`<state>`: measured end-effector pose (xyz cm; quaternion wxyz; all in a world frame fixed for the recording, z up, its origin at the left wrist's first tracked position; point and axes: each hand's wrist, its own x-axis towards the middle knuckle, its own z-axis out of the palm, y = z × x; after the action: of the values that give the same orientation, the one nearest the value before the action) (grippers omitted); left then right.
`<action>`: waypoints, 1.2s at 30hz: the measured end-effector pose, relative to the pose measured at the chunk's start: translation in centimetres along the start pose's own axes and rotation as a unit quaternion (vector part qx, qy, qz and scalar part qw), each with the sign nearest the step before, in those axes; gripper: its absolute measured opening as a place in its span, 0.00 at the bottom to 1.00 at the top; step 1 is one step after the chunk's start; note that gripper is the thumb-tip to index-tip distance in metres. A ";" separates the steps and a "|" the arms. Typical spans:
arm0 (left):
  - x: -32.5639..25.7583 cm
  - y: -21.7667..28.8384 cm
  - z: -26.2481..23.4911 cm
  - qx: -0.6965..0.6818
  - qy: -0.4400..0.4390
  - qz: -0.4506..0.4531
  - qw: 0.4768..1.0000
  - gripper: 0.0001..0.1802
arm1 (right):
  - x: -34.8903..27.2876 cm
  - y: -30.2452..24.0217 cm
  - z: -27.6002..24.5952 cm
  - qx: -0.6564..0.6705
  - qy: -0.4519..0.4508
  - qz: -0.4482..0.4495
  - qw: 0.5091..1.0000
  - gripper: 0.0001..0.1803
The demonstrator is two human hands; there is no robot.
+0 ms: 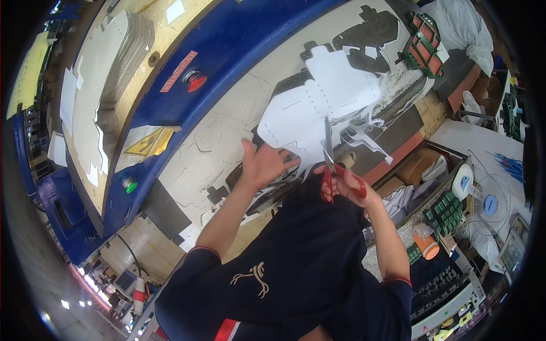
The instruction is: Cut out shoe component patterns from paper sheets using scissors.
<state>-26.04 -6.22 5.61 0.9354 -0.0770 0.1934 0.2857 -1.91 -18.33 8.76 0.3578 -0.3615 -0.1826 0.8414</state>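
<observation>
A: Fig. query: where's the white die-cut sheet (315, 99) lying, rel. to hands?
B: It's lying fwd of both, over the counter (224, 133). The R hand (346, 186) is gripping red-handled scissors (328, 146), long axis running approx. fore-aft, tip overlapping the sheet's lower R part.
A: L hand (266, 165)?
B: It's spreading its fingers by the sheet's lower L edge, sitting nearer than R; contact: can't tell.
A: Counts?
B: We're counting 1 scissors, 1 sheet (extra layers: can't tell), 1 red push-button (197, 82), 1 green push-button (129, 184).
</observation>
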 end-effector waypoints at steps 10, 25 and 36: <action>1.9 -4.0 -1.4 0.277 0.202 0.085 0.936 0.18 | 0.4 0.3 0.3 0.074 0.006 0.016 0.997 0.42; 4.0 -3.8 1.3 0.083 0.117 0.097 0.985 0.25 | -9.8 -9.0 0.5 -0.489 0.018 0.147 0.859 0.41; 4.0 -4.3 -1.1 0.025 0.076 0.053 0.995 0.25 | -5.6 -10.1 -1.7 -0.300 0.087 0.172 0.934 0.23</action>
<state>-20.89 -7.99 3.13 0.9033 -0.0646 0.2751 0.3228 6.76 -15.47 16.03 0.0971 -0.5498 -0.3292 0.7615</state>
